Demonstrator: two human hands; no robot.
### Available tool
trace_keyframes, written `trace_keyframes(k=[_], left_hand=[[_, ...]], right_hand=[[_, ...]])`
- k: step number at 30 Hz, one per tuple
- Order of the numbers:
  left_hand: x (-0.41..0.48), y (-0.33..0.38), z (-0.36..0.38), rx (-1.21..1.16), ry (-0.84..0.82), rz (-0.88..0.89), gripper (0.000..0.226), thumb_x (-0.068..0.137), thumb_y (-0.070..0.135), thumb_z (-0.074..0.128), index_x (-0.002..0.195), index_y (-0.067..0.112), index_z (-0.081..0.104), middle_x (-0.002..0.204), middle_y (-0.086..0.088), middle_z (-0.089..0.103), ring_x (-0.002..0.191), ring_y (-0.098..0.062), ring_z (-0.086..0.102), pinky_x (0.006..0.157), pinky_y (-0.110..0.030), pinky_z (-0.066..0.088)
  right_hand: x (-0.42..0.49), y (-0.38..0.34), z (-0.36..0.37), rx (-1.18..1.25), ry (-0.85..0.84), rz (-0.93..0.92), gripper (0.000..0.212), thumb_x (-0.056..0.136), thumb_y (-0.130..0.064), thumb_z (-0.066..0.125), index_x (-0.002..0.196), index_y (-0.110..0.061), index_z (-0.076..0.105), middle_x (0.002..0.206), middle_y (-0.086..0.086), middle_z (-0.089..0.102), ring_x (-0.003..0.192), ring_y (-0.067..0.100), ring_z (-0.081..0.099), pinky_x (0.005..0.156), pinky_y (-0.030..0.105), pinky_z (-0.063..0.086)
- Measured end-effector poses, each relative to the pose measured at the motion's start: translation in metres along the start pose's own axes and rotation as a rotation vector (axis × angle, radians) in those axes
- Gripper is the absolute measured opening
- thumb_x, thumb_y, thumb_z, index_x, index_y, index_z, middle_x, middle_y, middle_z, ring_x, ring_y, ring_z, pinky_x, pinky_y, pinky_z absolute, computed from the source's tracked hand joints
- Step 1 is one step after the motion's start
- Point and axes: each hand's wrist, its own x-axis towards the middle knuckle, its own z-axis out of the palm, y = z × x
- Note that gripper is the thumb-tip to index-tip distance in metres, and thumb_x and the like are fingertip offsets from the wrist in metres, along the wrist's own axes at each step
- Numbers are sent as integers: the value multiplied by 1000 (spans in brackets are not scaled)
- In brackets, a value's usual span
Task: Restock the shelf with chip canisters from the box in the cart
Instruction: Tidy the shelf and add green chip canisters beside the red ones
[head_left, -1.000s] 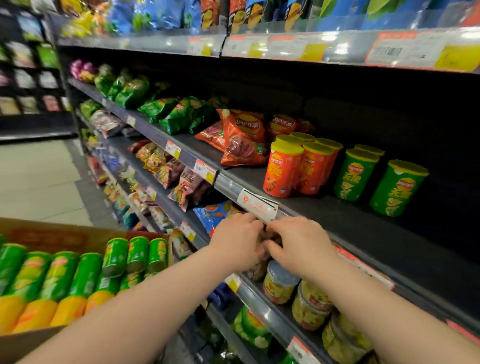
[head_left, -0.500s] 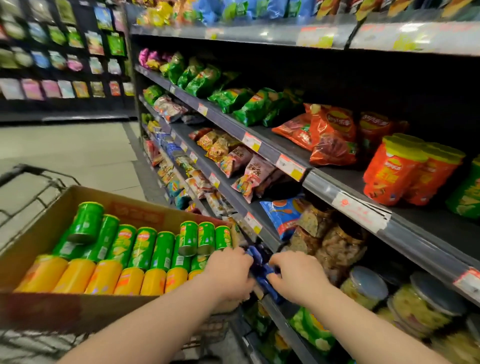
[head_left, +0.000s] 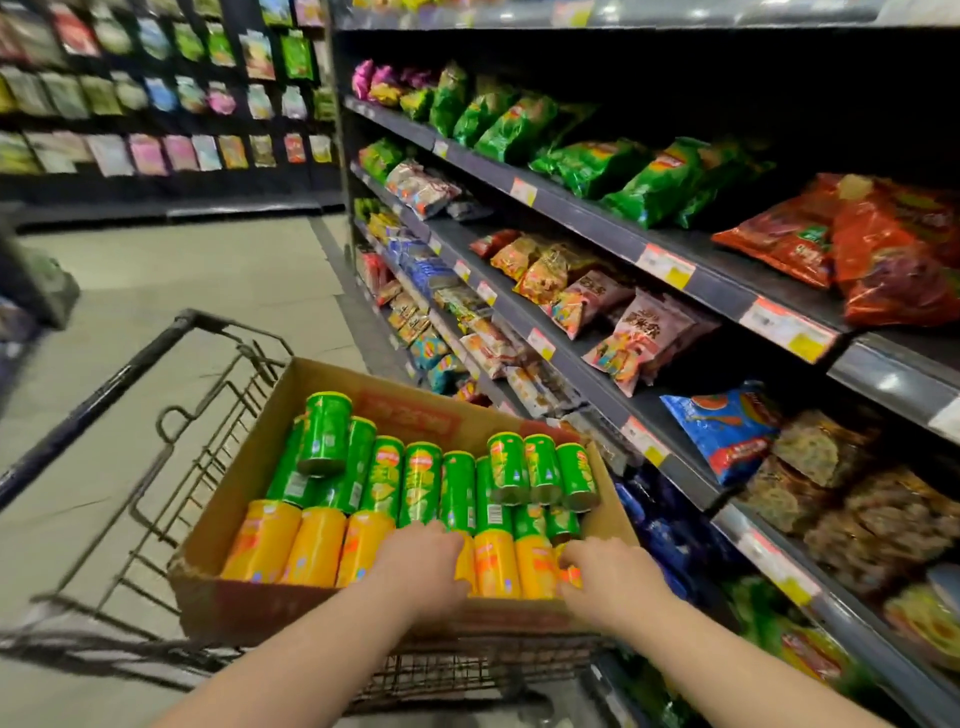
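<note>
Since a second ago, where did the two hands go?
Both hands left the edge of the grey metal shelf and swung down and left. The left hand and right hand now lie on the orange cylindrical chip canisters in the brown cardboard box; no firm grip shows yet. The green canisters lie as before.

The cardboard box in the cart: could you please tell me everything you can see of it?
The cardboard box is brown, open-topped and shallow, with a red printed patch on its far inner wall. It sits in the wire cart. Green canisters lie in its far half, a few stacked on top; yellow canisters line its near side. The left hand and right hand rest on the yellow row; any grip is unclear.
</note>
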Motion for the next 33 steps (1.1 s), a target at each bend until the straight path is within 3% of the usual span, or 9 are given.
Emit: trace_keyframes(k=[9, 15, 21, 27, 33], left_hand=[[27, -21, 17, -97, -38, -43, 42, 90, 46, 49, 122, 19, 53, 124, -5, 53, 115, -26, 50, 89, -39, 45], [67, -35, 12, -129, -74, -113, 46, 90, 47, 49, 126, 19, 51, 125, -6, 52, 115, -27, 50, 90, -40, 46], [124, -30, 2, -154, -151, -149, 44, 90, 47, 50, 121, 16, 51, 122, -7, 52, 113, -27, 51, 90, -40, 45], [187, -15, 9, -223, -225, -144, 58, 88, 46, 53, 138, 19, 40, 137, -8, 46, 123, -28, 49, 97, -41, 46], [240, -3, 17, -355, -274, -190, 69, 86, 48, 58, 141, 17, 31, 135, -8, 45, 123, -28, 49, 99, -41, 45]], right_hand=[[45, 12, 3, 39, -86, 45, 38, 92, -41, 47, 127, -29, 53, 130, -3, 57, 118, 21, 53, 90, 33, 43], [109, 30, 0, 85, -133, 60, 36, 90, -40, 50, 123, -24, 56, 123, -2, 61, 113, 20, 57, 83, 31, 46], [176, 55, 1, 142, -167, 96, 37, 90, -37, 51, 125, -25, 53, 127, 0, 58, 117, 23, 56, 87, 32, 46], [235, 81, 23, 262, -227, 146, 42, 91, -35, 53, 130, -19, 47, 131, 5, 53, 118, 25, 54, 88, 32, 45], [279, 91, 47, 358, -258, 210, 57, 90, -42, 54, 138, -17, 36, 135, 5, 49, 121, 25, 52, 93, 37, 47]])
